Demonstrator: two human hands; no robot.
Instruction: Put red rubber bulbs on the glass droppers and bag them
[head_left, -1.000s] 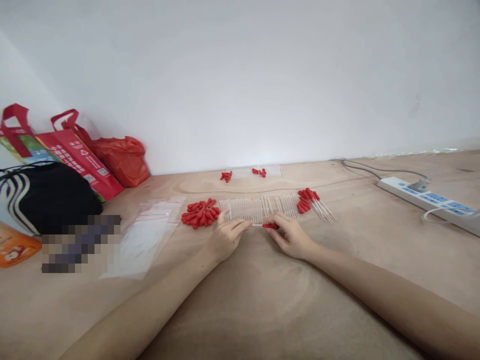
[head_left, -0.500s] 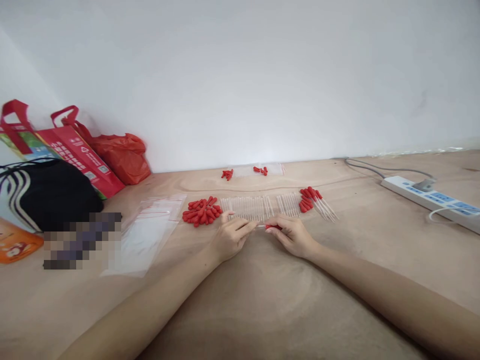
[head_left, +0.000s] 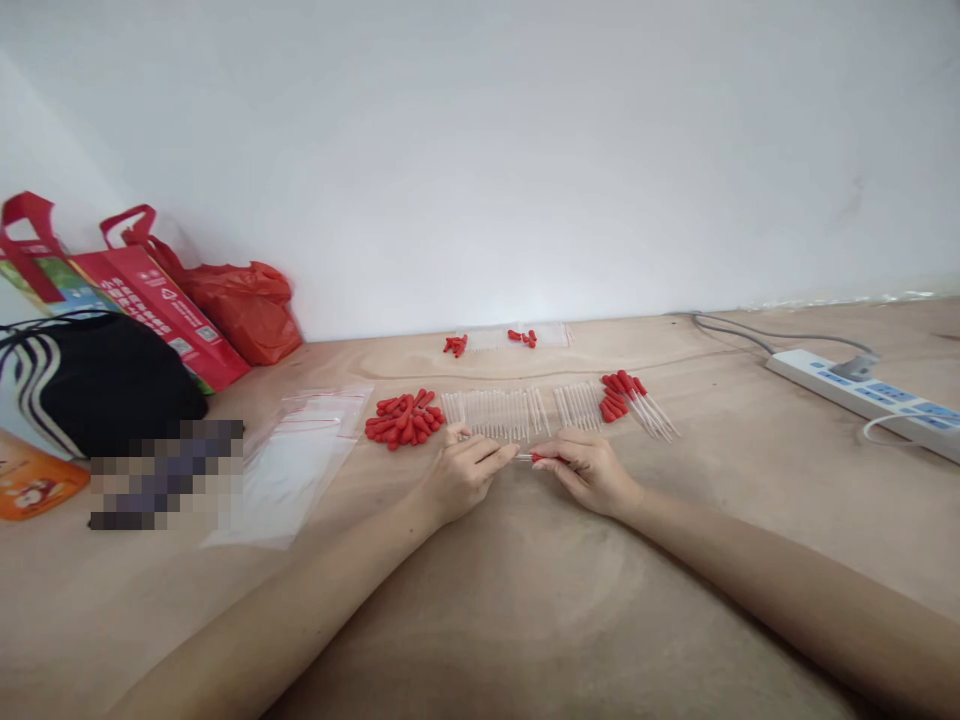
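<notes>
My left hand point(head_left: 465, 475) pinches one end of a thin clear tube point(head_left: 525, 457) near the middle of the table. At the tube's other end, my right hand point(head_left: 592, 472) grips a red rubber bulb point(head_left: 544, 459), partly hidden by the fingers. Behind the hands lies a row of clear tubes point(head_left: 491, 412), with a second group of tubes point(head_left: 577, 405) to its right. A pile of red bulbs point(head_left: 405, 418) rests left of the row. On the right are more red bulbs point(head_left: 613, 408) and several tubes with bulbs fitted point(head_left: 646, 405).
Clear plastic bags point(head_left: 300, 470) lie left. Beyond them are a black bag point(head_left: 112, 385), red bags point(head_left: 251, 310) and an orange packet point(head_left: 37, 480). A power strip point(head_left: 870, 392) with cables is at right. Small bagged pieces point(head_left: 491, 338) lie by the wall.
Less of the red bulb shows at my right fingertips. Both hands stay in nearly the same place, and the view has shifted slightly.
</notes>
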